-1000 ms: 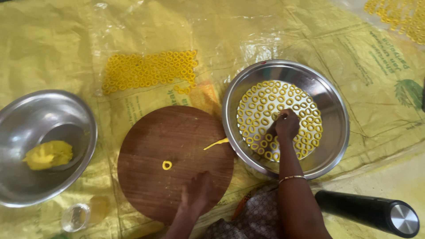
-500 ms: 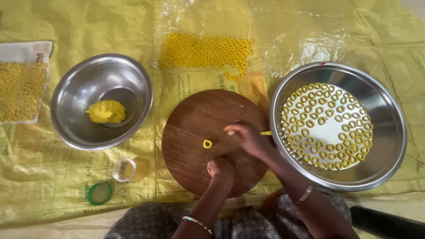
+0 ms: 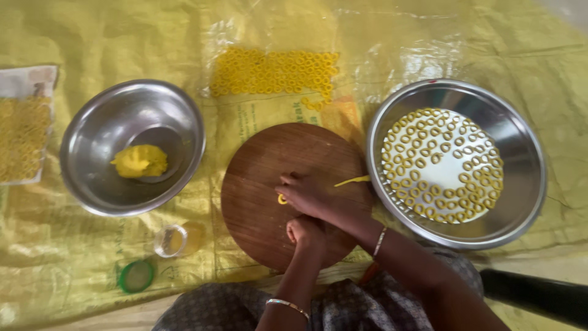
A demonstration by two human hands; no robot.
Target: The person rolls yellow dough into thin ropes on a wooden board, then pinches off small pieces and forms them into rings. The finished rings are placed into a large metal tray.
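Note:
A round wooden board [image 3: 269, 165] lies in front of me on a yellow plastic sheet. My right hand [image 3: 306, 195] rests on the board, its fingertips on a small yellow dough ring [image 3: 282, 199]. Just below it, my left hand [image 3: 304, 233] sits on the board with its fingers curled in; I cannot see anything in it. A thin yellow dough strip [image 3: 352, 181] lies near the board's right edge. A steel bowl [image 3: 131, 147] at left holds a lump of yellow dough [image 3: 139, 161]. At right, a wide steel pan [image 3: 527, 184] holds several dough rings.
Rows of yellow rings [image 3: 275, 72] dry on the sheet beyond the board. A tray of more rings [image 3: 21, 132] sits at far left. A small open jar [image 3: 171, 240] and its green lid [image 3: 136, 276] lie near my knees. A dark cylinder [image 3: 539, 297] lies at lower right.
My right hand left the pan at right and came onto the board, reaching the single ring. The left hand stayed on the board. The camera view swung left.

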